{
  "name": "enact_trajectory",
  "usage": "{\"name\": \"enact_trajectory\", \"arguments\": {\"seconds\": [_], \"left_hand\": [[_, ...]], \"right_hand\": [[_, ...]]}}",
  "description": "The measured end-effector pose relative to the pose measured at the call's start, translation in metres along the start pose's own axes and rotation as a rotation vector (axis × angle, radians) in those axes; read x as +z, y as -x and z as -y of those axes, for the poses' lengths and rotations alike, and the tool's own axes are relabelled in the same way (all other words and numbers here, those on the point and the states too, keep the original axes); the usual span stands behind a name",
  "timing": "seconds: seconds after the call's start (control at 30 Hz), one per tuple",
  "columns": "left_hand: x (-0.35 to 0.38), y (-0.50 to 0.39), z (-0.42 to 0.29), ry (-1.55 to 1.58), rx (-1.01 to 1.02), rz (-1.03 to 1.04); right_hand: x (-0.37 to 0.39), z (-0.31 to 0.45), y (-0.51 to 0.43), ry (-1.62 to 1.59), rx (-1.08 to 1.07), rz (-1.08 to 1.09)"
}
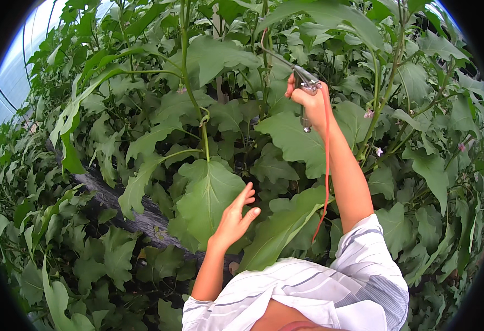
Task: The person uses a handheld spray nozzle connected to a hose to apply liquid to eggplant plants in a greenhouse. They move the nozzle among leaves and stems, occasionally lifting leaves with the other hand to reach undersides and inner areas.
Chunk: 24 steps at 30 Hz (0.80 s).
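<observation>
My right hand (310, 97) is raised among eggplant plants and grips a metal hand tool (306, 80) with a long thin nose. The nose points up and left, and its tip reaches the stems below a broad leaf (329, 16). A red cord (327, 153) runs from the tool down along my forearm and hangs loose at its lower end. My left hand (235, 219) holds nothing; its thumb stands apart from the fingers. It is beside a large eggplant leaf (209, 194), and I cannot tell whether they touch.
Tall eggplant stems (190, 87) rise ahead of me, with dense foliage on both sides. Small purple flowers (368, 113) hang at the right. Dark ground cover (134, 211) shows between the rows. Translucent greenhouse film (14, 78) is at the upper left.
</observation>
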<state>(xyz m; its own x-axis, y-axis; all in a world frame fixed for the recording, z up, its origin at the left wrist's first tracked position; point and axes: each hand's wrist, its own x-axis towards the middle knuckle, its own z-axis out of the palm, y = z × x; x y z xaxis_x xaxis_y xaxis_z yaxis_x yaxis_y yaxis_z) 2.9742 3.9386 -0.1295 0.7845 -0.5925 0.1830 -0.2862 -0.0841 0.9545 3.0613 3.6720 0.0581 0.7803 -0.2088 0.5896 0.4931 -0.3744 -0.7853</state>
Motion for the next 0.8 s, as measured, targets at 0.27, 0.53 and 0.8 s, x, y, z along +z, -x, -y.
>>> {"name": "enact_trajectory", "arguments": {"seconds": [0.27, 0.53, 0.8], "left_hand": [[-0.038, -0.011, 0.071, 0.382, -0.153, -0.473], [-0.026, -0.035, 0.095, 0.033, -0.269, -0.049], [-0.115, -0.057, 0.045, -0.245, -0.118, 0.011]], "right_hand": [[0.024, 0.016, 0.039, -0.126, 0.065, -0.050], [0.077, 0.008, 0.144, -0.618, 0.232, 0.146], [0.111, -0.041, 0.144, -0.702, 0.389, 0.194]]}}
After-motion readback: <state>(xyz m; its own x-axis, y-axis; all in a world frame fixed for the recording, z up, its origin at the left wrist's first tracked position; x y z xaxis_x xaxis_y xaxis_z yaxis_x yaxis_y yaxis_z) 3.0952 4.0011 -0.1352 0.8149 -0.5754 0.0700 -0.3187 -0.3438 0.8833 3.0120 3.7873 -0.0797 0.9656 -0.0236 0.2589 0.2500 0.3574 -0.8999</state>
